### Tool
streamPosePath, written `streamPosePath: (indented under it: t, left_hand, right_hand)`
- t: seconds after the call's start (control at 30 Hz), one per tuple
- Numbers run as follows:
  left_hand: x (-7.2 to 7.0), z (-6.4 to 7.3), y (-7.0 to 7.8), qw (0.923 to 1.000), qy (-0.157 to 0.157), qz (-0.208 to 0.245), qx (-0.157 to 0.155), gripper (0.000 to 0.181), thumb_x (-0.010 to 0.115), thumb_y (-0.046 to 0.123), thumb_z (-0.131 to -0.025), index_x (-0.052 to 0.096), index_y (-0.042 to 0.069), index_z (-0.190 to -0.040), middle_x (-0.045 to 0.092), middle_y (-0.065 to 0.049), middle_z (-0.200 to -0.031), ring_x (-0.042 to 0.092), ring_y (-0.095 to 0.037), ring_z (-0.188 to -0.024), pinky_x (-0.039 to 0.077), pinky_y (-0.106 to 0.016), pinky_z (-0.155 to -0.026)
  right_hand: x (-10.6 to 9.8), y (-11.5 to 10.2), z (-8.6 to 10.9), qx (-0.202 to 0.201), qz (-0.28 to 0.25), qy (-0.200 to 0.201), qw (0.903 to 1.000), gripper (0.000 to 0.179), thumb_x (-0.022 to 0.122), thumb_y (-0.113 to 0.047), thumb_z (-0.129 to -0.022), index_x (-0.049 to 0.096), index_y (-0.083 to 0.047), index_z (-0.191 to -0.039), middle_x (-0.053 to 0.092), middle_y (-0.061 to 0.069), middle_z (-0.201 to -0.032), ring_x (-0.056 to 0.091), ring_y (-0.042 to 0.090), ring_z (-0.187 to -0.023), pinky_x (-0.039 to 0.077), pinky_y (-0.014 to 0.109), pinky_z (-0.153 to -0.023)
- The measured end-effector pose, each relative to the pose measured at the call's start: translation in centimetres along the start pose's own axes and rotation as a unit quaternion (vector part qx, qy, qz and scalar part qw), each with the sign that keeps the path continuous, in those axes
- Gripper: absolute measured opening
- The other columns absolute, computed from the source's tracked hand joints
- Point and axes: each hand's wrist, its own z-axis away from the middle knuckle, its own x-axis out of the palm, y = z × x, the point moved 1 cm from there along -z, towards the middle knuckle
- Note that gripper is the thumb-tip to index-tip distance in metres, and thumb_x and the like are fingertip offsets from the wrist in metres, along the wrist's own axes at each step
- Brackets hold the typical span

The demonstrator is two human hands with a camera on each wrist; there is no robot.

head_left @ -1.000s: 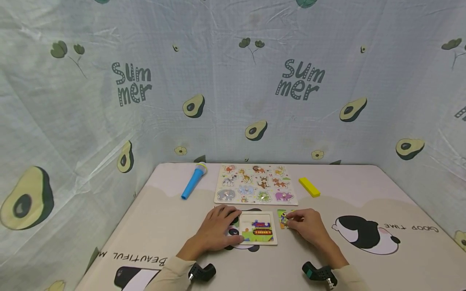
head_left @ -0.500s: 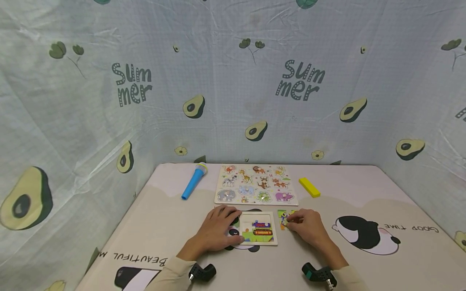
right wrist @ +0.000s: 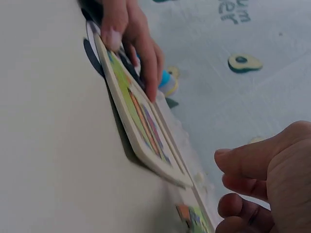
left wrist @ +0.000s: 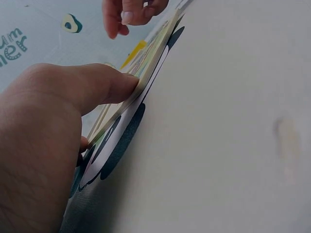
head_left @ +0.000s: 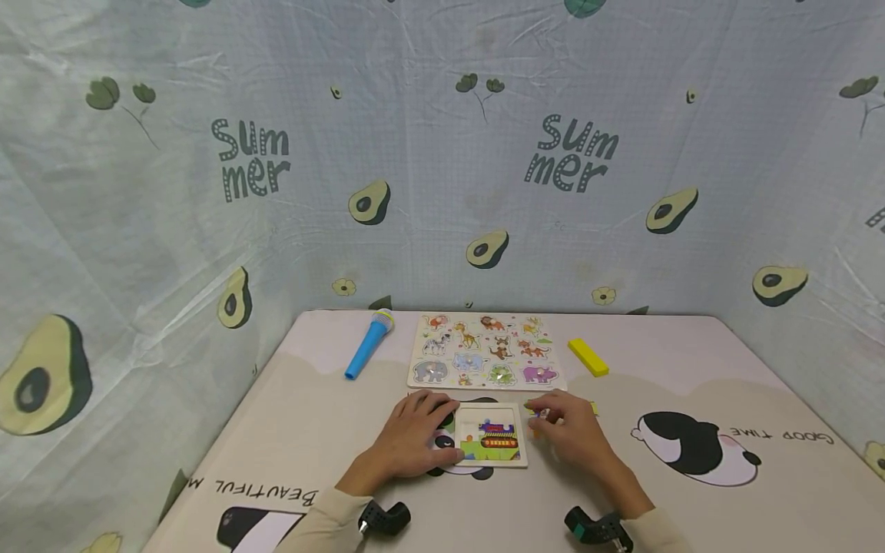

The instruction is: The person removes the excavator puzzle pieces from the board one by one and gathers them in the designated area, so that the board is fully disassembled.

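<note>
My left hand [head_left: 415, 434] holds the left side of a small jigsaw puzzle board [head_left: 523, 434], thumb at the near corner and fingers at the far one. Several pieces are set in the board, forming part of a colourful vehicle picture on green; pale bare backing shows around them. To its right, my right hand [head_left: 570, 430] hovers over loose jigsaw pieces [right wrist: 194, 218], largely hiding them in the head view. Its fingers [right wrist: 245, 158] are loosely bent with a gap to the thumb, and nothing shows between them in either wrist view.
Behind the board lies a larger animal puzzle board [head_left: 484, 349]. A blue toy microphone [head_left: 366, 347] is at the back left, a yellow block [head_left: 588, 357] at the back right. A patterned cloth wall [head_left: 429, 253] stands behind the table.
My right hand has shifted slightly left and away from me, now covering most of the loose pieces and uncovering a yellow-green one to its right. The left hand stays put.
</note>
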Motion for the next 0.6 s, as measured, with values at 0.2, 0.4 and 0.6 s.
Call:
streamPosePath:
  t: [0.2,0.4,0.6]
  left_hand:
    - [0.1,-0.1,0.0,1.0000,0.002,-0.002,0.003,0.078,0.060,0.065,-0.085,0.050,0.023,-0.150,0.046,-0.001,-0.152,0.030,-0.033,-0.146,0.024,-0.059,-0.118]
    - [0.1,-0.1,0.0,1.0000,0.002,-0.006,0.003,0.078,0.060,0.065,-0.086,0.050,0.023,-0.151,0.045,0.000,-0.152,0.030,-0.032,-0.146,0.023,-0.058,-0.118]
    - [-0.1,0.0,0.1,1.0000,0.003,-0.005,0.003,0.078,0.060,0.065,-0.086,0.050,0.022,-0.150,0.046,-0.001,-0.152,0.031,-0.033,-0.146,0.024,-0.059,-0.118]
  right_hand:
    - [1.7,-1.7,0.2,-0.030,-0.005,-0.023,0.9993,0.021,0.075,-0.007,-0.088,0.078,-0.010,-0.108,0.070,-0.004,-0.096,0.054,0.010,-0.075,0.047,0.022,-0.064]
    - [3.4,-2.4,0.3,-0.038,0.012,-0.067,0.9970,0.023,0.076,-0.013,-0.088,0.075,-0.008,-0.111,0.060,-0.008,-0.088,0.050,0.008,-0.074,0.043,0.022,-0.062]
    - [4.4,-2.5,0.2,-0.021,0.043,-0.077,0.9959,0.029,0.080,-0.020,-0.086,0.075,-0.008,-0.112,0.057,-0.008,-0.088,0.047,0.011,-0.075,0.039,0.023,-0.061]
